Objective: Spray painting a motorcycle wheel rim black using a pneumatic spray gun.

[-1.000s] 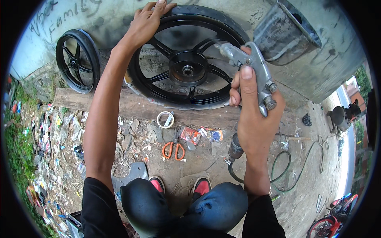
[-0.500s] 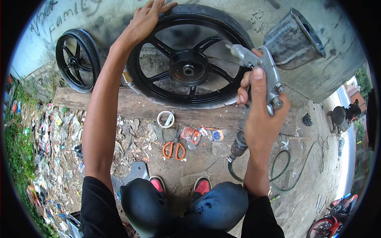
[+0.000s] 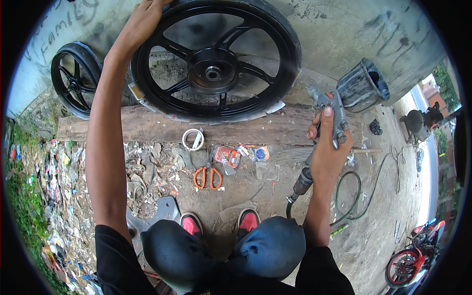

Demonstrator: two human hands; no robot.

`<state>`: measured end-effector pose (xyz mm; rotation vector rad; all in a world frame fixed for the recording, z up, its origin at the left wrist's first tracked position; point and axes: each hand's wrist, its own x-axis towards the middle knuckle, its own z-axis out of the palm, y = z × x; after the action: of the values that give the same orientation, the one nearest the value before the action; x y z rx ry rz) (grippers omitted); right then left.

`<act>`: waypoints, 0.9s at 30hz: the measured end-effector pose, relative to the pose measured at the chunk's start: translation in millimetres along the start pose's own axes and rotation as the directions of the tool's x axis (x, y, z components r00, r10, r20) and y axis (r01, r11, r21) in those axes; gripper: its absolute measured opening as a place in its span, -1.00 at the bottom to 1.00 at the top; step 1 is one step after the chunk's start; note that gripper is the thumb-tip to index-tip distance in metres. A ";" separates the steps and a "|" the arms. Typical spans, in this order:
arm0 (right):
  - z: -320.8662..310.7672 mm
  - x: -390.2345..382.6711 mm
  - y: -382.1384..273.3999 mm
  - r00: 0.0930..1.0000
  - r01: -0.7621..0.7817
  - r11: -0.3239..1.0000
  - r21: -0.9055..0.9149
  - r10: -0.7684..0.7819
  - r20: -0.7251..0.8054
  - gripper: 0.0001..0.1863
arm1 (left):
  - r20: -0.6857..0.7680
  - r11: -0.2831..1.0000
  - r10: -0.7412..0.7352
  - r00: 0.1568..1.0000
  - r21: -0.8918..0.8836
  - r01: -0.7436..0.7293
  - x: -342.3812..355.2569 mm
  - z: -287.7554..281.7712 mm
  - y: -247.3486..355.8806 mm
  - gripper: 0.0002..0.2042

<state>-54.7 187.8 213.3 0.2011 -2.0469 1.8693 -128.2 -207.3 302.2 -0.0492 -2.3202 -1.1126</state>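
Note:
My left hand [image 3: 142, 22] grips the top rim of a large black spoked wheel [image 3: 211, 73], its fingertips partly out of frame. The wheel stands tilted against the wall on a wooden plank [image 3: 93, 129], with pale masking pieces around its edge. My right hand [image 3: 328, 145] is wrapped round a silver spray gun [image 3: 339, 123], thumb on top, right of and below the wheel. The gun's worn metal cup [image 3: 356, 86] sticks up beyond it; a connector [image 3: 302, 182] with a green hose [image 3: 359, 189] hangs below.
A smaller wheel [image 3: 73, 78] leans left. Tape [image 3: 189, 146], orange-handled scissors [image 3: 215, 182], small packets [image 3: 227, 156] and a grey metal plate [image 3: 167, 210] lie before me. Litter [image 3: 64, 196] covers the left ground. Right are a compressor-like machine [image 3: 418, 123] and a red motorcycle [image 3: 403, 265].
The spray gun and cup have moved down and slightly right, away from the wheel. The wheel and my left hand now appear higher and farther left in the view.

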 end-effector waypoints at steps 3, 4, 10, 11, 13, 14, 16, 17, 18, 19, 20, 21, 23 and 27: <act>-4.5 -7.7 13.9 0.999 -0.048 0.998 -0.035 0.048 -0.021 -0.59 | 0.001 0.990 0.020 1.000 -0.138 -0.019 2.3 3.2 -1.9 -0.30; -5.1 -10.2 19.8 0.998 -0.051 0.998 -0.034 0.050 -0.022 -0.59 | 0.003 0.991 0.019 1.000 -0.136 -0.018 2.4 3.4 -2.2 -0.30; -6.7 -29.7 59.9 0.990 -0.142 0.989 -0.038 0.142 0.003 -0.58 | -0.063 0.999 -0.044 0.997 0.010 0.045 -4.7 3.7 22.2 -0.27; -8.8 -32.5 66.0 0.988 -0.153 0.985 -0.078 0.154 0.015 -0.56 | -0.060 0.982 -0.034 0.998 0.184 0.045 -9.0 5.3 38.6 -0.26; -12.4 -39.9 81.2 0.986 -0.159 0.980 -0.118 0.163 0.021 -0.55 | -0.055 0.936 -0.019 0.998 0.349 0.037 -1.9 6.5 46.7 -0.24; -11.4 -45.5 94.0 0.984 -0.166 0.976 -0.140 0.172 0.035 -0.53 | -0.053 0.922 -0.101 0.993 0.371 0.114 11.1 6.0 43.1 -0.21; -12.2 -56.6 99.9 0.982 -0.172 0.971 -0.167 0.181 0.044 -0.52 | -0.050 0.903 -0.184 0.982 0.386 0.189 19.7 11.4 42.0 -0.18; -13.6 -63.5 98.1 0.959 -0.251 0.960 -0.123 0.264 0.107 -0.52 | -0.070 0.856 -0.176 0.982 0.482 0.188 17.9 20.6 50.7 -0.16; -15.8 -69.6 95.5 0.925 -0.331 0.940 -0.085 0.340 0.171 -0.51 | -0.089 0.799 -0.166 0.982 0.572 0.186 17.3 28.6 54.1 -0.14; -15.3 -75.8 90.5 0.890 -0.377 0.917 -0.129 0.398 0.225 -0.51 | -0.091 0.796 -0.170 0.981 0.574 0.191 26.1 29.9 47.3 -0.14; -15.1 -81.0 89.2 0.889 -0.375 0.920 -0.115 0.392 0.239 -0.51 | -0.124 0.754 -0.204 0.971 0.613 0.236 43.0 24.2 47.9 -0.12; -14.6 -86.6 90.6 0.875 -0.358 0.930 -0.079 0.364 0.319 -0.50 | -0.159 0.707 -0.236 0.959 0.649 0.282 54.2 15.6 47.5 -0.11; -19.2 -93.0 89.1 0.839 -0.385 0.921 -0.055 0.374 0.396 -0.49 | -0.149 0.660 -0.306 0.940 0.679 0.322 58.4 19.7 58.4 -0.15; -28.1 -107.3 118.7 0.881 -0.326 0.944 -0.046 0.321 0.348 -0.47 | 0.005 0.350 -0.339 0.941 0.929 0.121 76.9 11.5 -6.1 -0.31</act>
<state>8.8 214.5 66.1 0.2214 -2.4332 2.1773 -199.9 -218.4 330.6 0.6553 -2.8625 0.3015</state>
